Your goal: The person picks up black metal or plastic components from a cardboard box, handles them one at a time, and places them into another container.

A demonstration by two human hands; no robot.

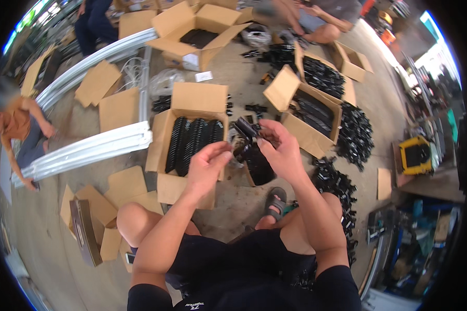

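Between my hands, over the floor, is a shiny black tube-like part (pixel 246 128). My right hand (pixel 283 151) grips its near side with thumb and fingers. My left hand (pixel 208 165) is closed in a pinch just left of it; whatever sits between those fingertips is too small to make out. An open cardboard box (pixel 200 98) stands beyond my left hand, with rows of black parts (pixel 194 140) packed inside. Under my right hand is a dark black surface (pixel 259 167), partly hidden, and its kind cannot be told.
To the right, another open box (pixel 303 129) holds black parts, beside heaps of loose ones (pixel 354 135). White metal profiles (pixel 93 147) lie at left, near a seated person (pixel 28 122). Flattened cardboard (pixel 127 186) lies at near left. Other people sit at the back.
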